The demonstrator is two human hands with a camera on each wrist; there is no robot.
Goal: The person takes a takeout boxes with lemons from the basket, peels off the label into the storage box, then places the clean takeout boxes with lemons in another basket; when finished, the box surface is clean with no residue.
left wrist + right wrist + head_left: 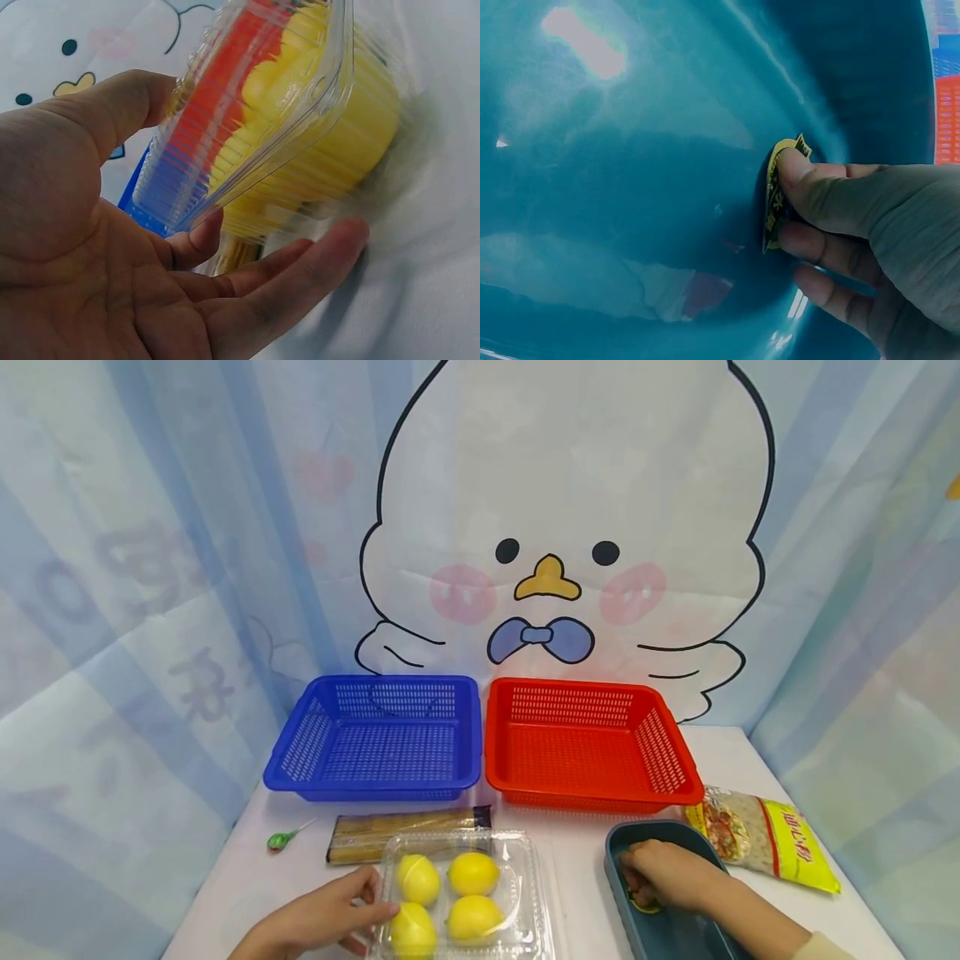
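Note:
My left hand (pixel 322 910) holds the left edge of a clear plastic clamshell box (pixel 521 893), with several yellow lemons (pixel 472 873) inside. In the left wrist view, the thumb lies on one side of the box (pixel 300 142) and the fingers on the other. Inside a dark teal tub (pixel 626 910), my right hand (pixel 675 872) reaches down to the far end. Its thumb and fingers pinch a small, flat yellow-and-black patterned piece (pixel 774 202) against the tub's inner wall; what kind of thing it is cannot be told.
Behind stand a blue basket (pixel 390 795) and a red basket (pixel 592 800), side by side. A flat pack of brown sticks (pixel 375 839) lies behind the box, a green lollipop (pixel 280 841) to its left. Right of the tub is a yellow-ended food bag (pixel 772 839).

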